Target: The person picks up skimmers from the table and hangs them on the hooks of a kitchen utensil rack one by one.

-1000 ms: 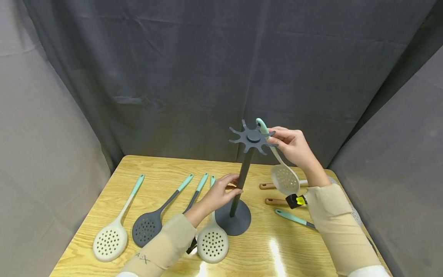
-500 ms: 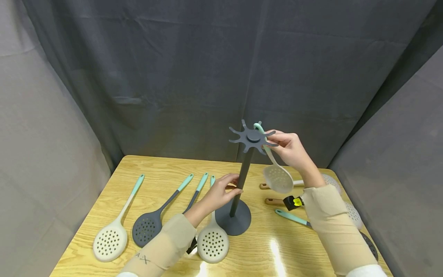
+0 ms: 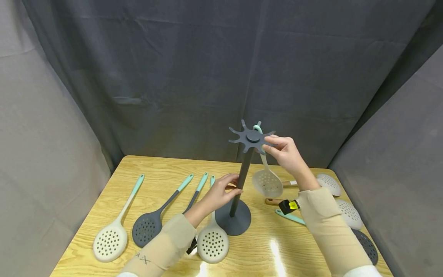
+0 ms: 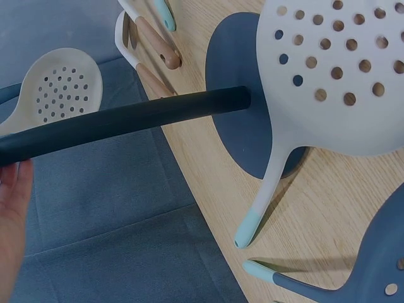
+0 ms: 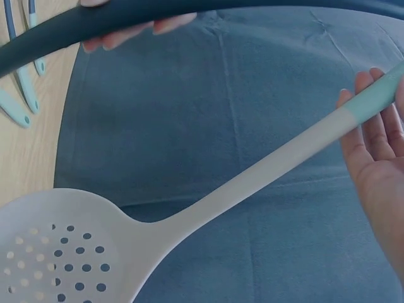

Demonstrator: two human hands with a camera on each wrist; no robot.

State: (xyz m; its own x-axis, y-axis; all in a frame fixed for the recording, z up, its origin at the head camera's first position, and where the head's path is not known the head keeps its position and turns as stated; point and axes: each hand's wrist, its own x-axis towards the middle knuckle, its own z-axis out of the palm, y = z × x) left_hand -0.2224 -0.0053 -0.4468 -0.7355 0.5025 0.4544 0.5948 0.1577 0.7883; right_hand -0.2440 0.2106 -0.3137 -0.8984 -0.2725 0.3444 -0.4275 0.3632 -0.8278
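Observation:
My left hand (image 3: 221, 191) holds the post (image 3: 244, 173) of a dark utensil stand, thumb and fingers on either side of it. Cream and slotted, a skimmer (image 3: 267, 182) hangs tilted from my right hand (image 3: 286, 153), which pinches its mint handle close to the stand's star-shaped top (image 3: 253, 137). The handle's end stands up by a rear hook; whether its hole is on that hook I cannot tell. In the right wrist view, fingers (image 5: 375, 129) curl behind the mint handle (image 5: 375, 96), and the skimmer's bowl (image 5: 76, 252) is below.
Left of the stand's round base (image 3: 238, 225) lie a cream skimmer (image 3: 110, 242), a dark skimmer (image 3: 148, 227), a dark-necked utensil (image 3: 200, 187) and another cream skimmer (image 3: 212, 244). On the right are cream skimmers (image 3: 348, 214), a wooden handle (image 3: 272, 201) and a dark skimmer (image 3: 367, 246).
My right hand has moved left and a little down. With it the skimmer's handle has come in behind the stand's top. The left hand and the stand have stayed put.

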